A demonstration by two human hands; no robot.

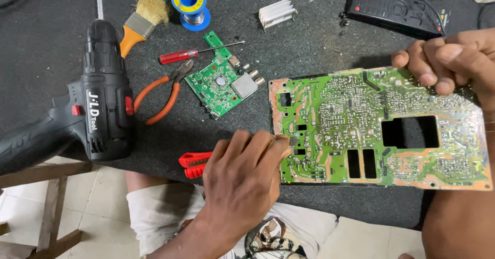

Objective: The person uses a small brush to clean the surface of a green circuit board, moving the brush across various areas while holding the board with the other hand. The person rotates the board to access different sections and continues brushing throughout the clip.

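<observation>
Left hand (242, 171) pinched a small grey part against the large green circuit board (379, 130); right hand (454, 58), fingers curled, gripped its far edge, steadying it.

An electronics repair bench: a dark mat strewn with a cordless drill (87, 109) at left, pliers (165, 91), a screwdriver (185, 55), a solder spool (190, 5) at upper centre, a brush (142, 19), and bare circuit boards (376, 130) at right.
</observation>
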